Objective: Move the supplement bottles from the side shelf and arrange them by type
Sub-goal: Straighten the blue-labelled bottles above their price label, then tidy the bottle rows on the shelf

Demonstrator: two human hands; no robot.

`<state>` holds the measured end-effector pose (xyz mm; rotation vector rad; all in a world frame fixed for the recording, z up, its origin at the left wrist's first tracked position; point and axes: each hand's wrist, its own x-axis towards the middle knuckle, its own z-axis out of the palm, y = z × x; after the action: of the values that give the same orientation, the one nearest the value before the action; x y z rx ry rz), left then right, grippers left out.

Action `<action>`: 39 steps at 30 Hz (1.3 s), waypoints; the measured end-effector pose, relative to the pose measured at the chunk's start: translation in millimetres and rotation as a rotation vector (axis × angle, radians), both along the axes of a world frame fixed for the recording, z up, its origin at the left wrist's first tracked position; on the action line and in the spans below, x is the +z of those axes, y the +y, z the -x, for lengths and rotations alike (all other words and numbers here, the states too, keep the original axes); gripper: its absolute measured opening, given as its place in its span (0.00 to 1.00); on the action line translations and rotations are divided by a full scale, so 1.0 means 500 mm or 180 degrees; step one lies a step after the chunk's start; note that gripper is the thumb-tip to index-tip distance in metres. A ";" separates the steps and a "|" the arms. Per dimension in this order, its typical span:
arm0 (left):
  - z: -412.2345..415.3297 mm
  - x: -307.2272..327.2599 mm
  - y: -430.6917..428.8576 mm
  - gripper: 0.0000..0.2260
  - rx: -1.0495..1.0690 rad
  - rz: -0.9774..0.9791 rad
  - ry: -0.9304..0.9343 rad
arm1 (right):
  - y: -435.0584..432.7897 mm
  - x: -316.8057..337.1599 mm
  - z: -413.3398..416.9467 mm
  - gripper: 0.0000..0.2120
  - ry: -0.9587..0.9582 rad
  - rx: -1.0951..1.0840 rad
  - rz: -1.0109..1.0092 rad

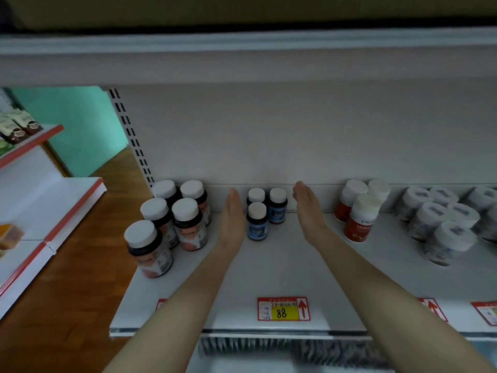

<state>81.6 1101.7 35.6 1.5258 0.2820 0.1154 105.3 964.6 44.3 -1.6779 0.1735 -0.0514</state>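
Note:
Three small blue-labelled bottles (257,221) with white caps stand grouped at the back middle of the white shelf (269,275). My left hand (233,219) is flat and upright, its palm against the left side of the group. My right hand (309,211) is flat too, a short gap to the right of the bottles. Neither hand holds anything. Several dark bottles with salmon labels (188,224) stand at the left. Red-labelled bottles (359,219) stand to the right, and several white wrapped bottles (443,227) fill the far right.
A price tag reading 88 (283,309) sits on the shelf's front edge. The shelf above (242,57) overhangs. A side shelf with red trim (53,211) holds packets at the far left over a wooden floor (80,265).

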 end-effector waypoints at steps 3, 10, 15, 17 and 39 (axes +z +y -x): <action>0.027 0.036 0.012 0.25 0.0025 0.0044 -0.0154 | 0.019 0.039 0.014 0.24 -0.0121 0.0055 -0.0190; 0.103 0.123 0.087 0.25 0.0160 0.0032 -0.0610 | 0.104 0.111 0.043 0.22 -0.0417 0.0335 -0.0345; 0.131 0.151 0.205 0.25 0.0415 -0.0152 -0.0561 | 0.197 0.116 0.050 0.23 -0.0378 0.0531 -0.0371; 0.137 0.151 0.263 0.27 0.0503 -0.0281 -0.0617 | 0.236 0.107 0.050 0.23 -0.0380 0.0513 -0.0287; 0.036 -0.080 0.427 0.27 -0.0747 0.1022 0.0044 | 0.379 -0.091 0.020 0.21 0.0451 -0.0137 -0.0587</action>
<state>63.7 1315.0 -4.5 1.2301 0.1229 -0.1217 95.2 1154.0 -1.1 -1.4939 0.3121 0.0502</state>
